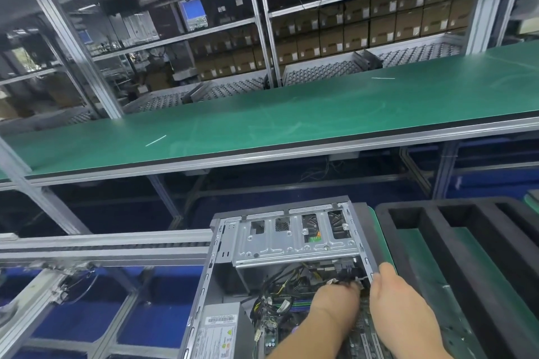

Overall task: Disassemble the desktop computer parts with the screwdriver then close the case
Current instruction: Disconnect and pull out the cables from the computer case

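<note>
Both bare hands reach into the open grey metal desktop case (291,245) lying side-up at the bench edge — left hand (335,300) pinching a black cable connector (347,281), right hand (390,291) curled against the case rim. Yanking crookedly could bend pins or snag neighbouring wires.

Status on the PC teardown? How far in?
Done: the case is open, its side panel off. In hand: both hands, left hand and right hand, are inside at a black cable bundle under the drive cage. Left: power supply, board and cage are still in; no screwdriver in view; the case is not closed.
</note>
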### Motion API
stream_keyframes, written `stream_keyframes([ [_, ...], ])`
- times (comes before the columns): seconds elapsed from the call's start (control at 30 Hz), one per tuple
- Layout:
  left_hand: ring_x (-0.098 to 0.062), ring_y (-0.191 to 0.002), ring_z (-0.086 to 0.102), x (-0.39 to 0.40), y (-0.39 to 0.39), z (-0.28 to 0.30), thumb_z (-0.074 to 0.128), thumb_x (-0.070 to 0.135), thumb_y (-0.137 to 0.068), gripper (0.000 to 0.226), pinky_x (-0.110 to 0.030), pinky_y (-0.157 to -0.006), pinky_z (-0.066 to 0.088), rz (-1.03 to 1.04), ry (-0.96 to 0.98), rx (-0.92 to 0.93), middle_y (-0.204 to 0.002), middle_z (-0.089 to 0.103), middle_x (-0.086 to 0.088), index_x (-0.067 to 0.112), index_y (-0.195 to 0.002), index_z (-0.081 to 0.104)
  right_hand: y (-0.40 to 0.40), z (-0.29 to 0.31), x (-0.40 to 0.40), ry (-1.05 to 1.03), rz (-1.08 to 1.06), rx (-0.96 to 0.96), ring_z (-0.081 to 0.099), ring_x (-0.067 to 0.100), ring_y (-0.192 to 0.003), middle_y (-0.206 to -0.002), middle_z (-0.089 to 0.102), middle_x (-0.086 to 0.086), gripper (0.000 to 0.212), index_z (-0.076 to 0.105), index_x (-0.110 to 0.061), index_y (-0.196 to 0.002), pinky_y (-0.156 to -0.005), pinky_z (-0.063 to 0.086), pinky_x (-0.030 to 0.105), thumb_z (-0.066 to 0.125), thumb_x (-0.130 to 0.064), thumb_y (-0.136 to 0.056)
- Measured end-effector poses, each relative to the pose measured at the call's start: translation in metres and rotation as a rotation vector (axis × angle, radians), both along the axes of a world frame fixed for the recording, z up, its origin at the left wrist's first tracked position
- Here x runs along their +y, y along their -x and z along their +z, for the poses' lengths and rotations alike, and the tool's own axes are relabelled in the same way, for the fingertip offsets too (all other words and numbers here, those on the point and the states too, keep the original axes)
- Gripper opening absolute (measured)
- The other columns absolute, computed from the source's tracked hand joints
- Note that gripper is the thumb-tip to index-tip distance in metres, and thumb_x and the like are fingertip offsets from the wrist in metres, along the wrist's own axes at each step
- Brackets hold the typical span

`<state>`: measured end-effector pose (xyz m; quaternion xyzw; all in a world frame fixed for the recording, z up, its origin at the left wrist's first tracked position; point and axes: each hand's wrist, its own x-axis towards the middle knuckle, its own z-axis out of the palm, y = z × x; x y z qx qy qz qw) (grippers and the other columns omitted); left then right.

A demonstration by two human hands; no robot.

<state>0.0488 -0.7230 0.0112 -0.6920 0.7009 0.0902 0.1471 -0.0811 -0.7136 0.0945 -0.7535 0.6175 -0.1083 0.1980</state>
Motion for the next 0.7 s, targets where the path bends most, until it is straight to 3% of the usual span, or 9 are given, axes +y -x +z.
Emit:
stream_keyframes([
  [0.1, -0.041, -0.100, 0.070, -0.0019, -0.0018, 0.0005, 0.049, -0.002, -0.096, 0.045, -0.046, -0.064, 0.047, 0.002, -0.009, 0.003, -0.121, 0.066, -0.025, -0.006, -0.139, 0.037, -0.0001, -0.0020, -0.0012, 0.012, -0.003, -0.004, 0.055, 0.018, -0.069, -0.078, 0.052, -0.010, 0.019, 0.032, -0.024, -0.095, -0.060, 0.041, 0.034, 0.025, -0.032, -0.111],
  [0.23, -0.040, -0.111, 0.066, -0.0038, -0.0054, 0.0028, 0.049, 0.001, -0.098, 0.046, -0.051, -0.084, 0.054, 0.004, -0.017, -0.030, -0.129, 0.063, -0.023, -0.004, -0.142, 0.037, -0.0019, -0.0018, -0.0004, 0.027, 0.017, -0.030, 0.060, 0.023, -0.075, -0.085, 0.058, -0.006, 0.016, 0.035, -0.023, -0.100, -0.061, 0.042, 0.034, 0.027, -0.031, -0.111],
  [0.33, -0.039, -0.116, 0.064, -0.0054, -0.0046, 0.0036, 0.047, 0.002, -0.099, 0.043, -0.052, -0.090, 0.053, 0.005, -0.026, -0.037, -0.133, 0.062, -0.021, -0.002, -0.141, 0.040, -0.0025, -0.0006, -0.0025, 0.006, 0.011, -0.013, 0.067, 0.026, -0.085, -0.096, 0.065, -0.001, 0.013, 0.034, -0.022, -0.101, -0.063, 0.040, 0.034, 0.031, -0.029, -0.112],
  [0.7, -0.038, -0.116, 0.064, -0.0042, 0.0001, 0.0022, 0.050, 0.000, -0.096, 0.046, -0.050, -0.091, 0.053, -0.006, -0.011, -0.049, -0.132, 0.063, -0.018, 0.001, -0.142, 0.043, -0.0003, -0.0056, -0.0029, 0.017, 0.014, 0.050, 0.071, 0.029, -0.092, -0.105, 0.069, 0.003, 0.016, 0.029, -0.020, -0.102, -0.063, 0.040, 0.033, 0.043, -0.016, -0.106],
])
